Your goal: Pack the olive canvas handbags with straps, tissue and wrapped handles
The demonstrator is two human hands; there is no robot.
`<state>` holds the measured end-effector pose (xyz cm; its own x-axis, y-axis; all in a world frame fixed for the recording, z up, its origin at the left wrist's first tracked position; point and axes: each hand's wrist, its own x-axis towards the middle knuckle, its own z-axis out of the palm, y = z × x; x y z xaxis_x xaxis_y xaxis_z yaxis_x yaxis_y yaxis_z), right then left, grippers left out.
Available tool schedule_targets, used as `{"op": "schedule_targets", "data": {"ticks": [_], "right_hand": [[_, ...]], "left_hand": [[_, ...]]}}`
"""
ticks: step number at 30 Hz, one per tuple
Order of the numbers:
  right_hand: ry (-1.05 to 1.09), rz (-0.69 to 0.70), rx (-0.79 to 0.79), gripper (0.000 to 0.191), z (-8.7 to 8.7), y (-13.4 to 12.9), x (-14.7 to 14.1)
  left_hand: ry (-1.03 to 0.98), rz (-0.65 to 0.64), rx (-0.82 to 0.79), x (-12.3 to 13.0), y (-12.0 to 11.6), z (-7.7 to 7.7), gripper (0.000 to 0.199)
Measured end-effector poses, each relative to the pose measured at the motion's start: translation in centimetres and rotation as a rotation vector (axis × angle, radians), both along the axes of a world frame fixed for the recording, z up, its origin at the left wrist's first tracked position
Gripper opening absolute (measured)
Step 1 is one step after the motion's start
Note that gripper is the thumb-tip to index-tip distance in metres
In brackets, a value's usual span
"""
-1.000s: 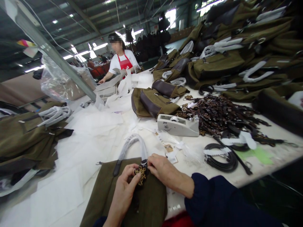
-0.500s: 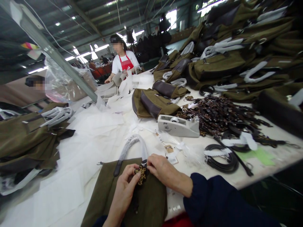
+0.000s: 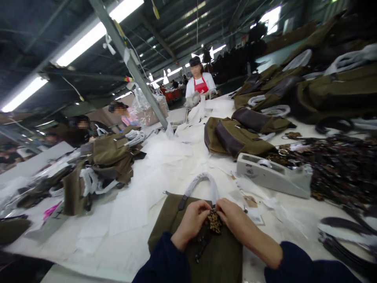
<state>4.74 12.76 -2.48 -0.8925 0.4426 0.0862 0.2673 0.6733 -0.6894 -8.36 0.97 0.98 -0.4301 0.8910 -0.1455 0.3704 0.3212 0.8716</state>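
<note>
Two grips pinched closed: left hand, right hand, holding leopard-print charm top.

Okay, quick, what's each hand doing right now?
Left hand: closed, fingertips pinching at the leopard-print charm.
Right hand: closed, fingertips at the base of the wrapped handle.

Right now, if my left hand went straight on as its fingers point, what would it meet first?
Likely the right hand, just across the leopard-print charm from the left hand; depth there is unclear.
</note>
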Motion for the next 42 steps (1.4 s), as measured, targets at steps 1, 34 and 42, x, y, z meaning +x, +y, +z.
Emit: {"op": "schedule_targets", "data": {"ticks": [1,34,42], "right_hand": [[0.009,0.001,-0.001,0.014,0.1,0.0,0.0],[-0.019,0.104,-0.152,0.007,4.3,1.7,1.7],[-0.049,0.085,-0.094,0.010,4.2,1.4,1.8]], "left_hand": [[0.027,0.002,0.011,0.1,0.1,0.1,0.010],[-0.065,0.125,-0.067,-0.3,-0.2,0.3,0.014],[-0.188,0.149,-0.095,-0.7,-0.2,0.2,0.015]]}}
